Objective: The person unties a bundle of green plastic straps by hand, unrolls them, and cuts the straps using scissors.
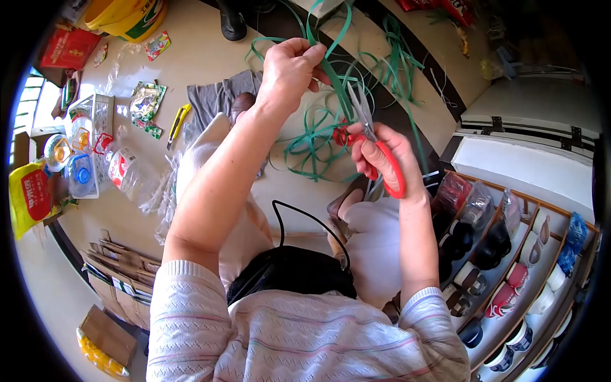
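Observation:
My left hand (289, 73) is closed, its fingers pinching a green plastic strap (334, 79) that hangs down towards the right. In my right hand (394, 153) is a pair of scissors (361, 109) with red handles. Their silver blades point up and stand slightly apart, close beside the strap; whether they touch it I cannot tell. Below and between both hands, a loose tangle of green strapping (312, 149) lies on the floor. More green strapping (400, 63) is heaped farther back to the right. My lap bears a black bag or cloth (293, 274).
On the left are a yellow utility knife (179, 126), a clear plastic bottle (130, 169), a white basket (102, 114) and a yellow bucket (130, 19). Folded cardboard (121, 280) stands at lower left. A shoe rack (509, 267) fills the right side, near a grey cloth (216, 99).

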The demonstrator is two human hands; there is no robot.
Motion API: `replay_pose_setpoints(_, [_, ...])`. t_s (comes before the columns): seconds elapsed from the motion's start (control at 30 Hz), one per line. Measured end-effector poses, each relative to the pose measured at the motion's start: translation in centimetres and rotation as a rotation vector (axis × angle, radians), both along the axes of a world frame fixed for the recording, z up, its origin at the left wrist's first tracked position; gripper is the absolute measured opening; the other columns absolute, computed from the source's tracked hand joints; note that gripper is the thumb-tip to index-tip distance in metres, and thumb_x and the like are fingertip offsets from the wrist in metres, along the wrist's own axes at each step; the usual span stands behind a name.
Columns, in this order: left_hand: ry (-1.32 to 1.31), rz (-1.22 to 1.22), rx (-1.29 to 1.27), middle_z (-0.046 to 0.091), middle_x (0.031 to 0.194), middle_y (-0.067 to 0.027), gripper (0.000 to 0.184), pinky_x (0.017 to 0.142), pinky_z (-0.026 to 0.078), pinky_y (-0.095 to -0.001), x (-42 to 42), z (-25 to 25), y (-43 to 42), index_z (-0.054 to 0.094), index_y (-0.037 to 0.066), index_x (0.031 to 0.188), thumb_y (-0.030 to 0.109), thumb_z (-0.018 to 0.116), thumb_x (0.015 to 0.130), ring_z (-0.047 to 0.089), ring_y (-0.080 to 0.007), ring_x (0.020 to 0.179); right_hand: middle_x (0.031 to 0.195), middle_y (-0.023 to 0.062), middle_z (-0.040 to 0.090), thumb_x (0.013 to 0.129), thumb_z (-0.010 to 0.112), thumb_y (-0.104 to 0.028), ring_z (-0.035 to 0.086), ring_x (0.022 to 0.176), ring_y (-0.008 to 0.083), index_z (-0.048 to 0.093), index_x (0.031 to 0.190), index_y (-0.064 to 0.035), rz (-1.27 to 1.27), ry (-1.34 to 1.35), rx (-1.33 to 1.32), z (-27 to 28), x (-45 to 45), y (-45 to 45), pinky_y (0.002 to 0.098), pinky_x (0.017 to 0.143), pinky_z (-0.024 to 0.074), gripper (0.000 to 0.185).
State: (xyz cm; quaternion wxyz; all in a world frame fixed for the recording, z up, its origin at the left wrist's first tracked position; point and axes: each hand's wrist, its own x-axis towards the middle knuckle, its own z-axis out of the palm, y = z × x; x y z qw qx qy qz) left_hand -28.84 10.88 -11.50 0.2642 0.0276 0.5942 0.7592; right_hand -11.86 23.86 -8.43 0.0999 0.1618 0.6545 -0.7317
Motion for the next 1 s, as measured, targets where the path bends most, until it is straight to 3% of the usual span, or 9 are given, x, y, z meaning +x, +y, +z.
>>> replay_pose_setpoints(0.4, [-0.032, -0.061, 0.038, 0.059, 0.067, -0.0052, 0.016, 0.043, 0.04, -0.0211, 0.6, -0.4, 1.4, 0.057, 0.001, 0.083, 0.017, 0.062, 0.084, 0.055, -0.0113, 0.051, 0.061, -0.0041, 0.049, 0.082, 0.066, -0.028, 0.042, 0.047, 0.003, 0.055, 0.098, -0.0024, 0.021, -0.146, -0.046, -1.0, 0.9, 1.7, 0.0169, 0.044, 0.0343, 0.032])
replay_pose_setpoints(0.73, [-0.248, -0.127, 0.115, 0.052, 0.063, -0.0013, 0.017, 0.046, 0.036, -0.0214, 3.2, -1.7, 1.8, 0.06, -0.001, 0.089, 0.015, 0.064, 0.083, 0.05, -0.0106, 0.052, 0.06, -0.0041, 0.05, 0.081, 0.061, -0.046, 0.046, 0.049, 0.004, 0.056, 0.095, -0.0037, -0.021, -0.104, -0.012, -2.1, 0.7, 0.8, 0.0182, 0.043, 0.0358, 0.045])
replay_pose_setpoints(0.87, [-0.41, -0.136, 0.204, 0.05, 0.064, -0.0009, 0.016, 0.047, 0.035, -0.0225, 3.2, -1.4, 1.6, 0.06, 0.001, 0.092, 0.015, 0.061, 0.085, 0.048, -0.0114, 0.053, 0.061, -0.0043, 0.049, 0.081, 0.063, -0.044, 0.045, 0.051, 0.0041, 0.056, 0.091, -0.0032, 0.001, -0.145, -0.027, -2.4, 0.6, 1.3, 0.0188, 0.044, 0.0353, 0.043])
replay_pose_setpoints(1.0, [-0.293, -0.087, 0.088, 0.05, 0.064, -0.0013, 0.012, 0.045, 0.035, -0.0229, 1.7, -0.9, 1.3, 0.06, 0.001, 0.091, 0.011, 0.06, 0.084, 0.049, -0.0113, 0.053, 0.061, -0.0051, 0.048, 0.081, 0.065, -0.04, 0.04, 0.049, 0.0032, 0.056, 0.088, -0.0026, -0.011, -0.045, 0.056, -3.4, 0.6, 0.9, 0.0192, 0.044, 0.0324, 0.039])
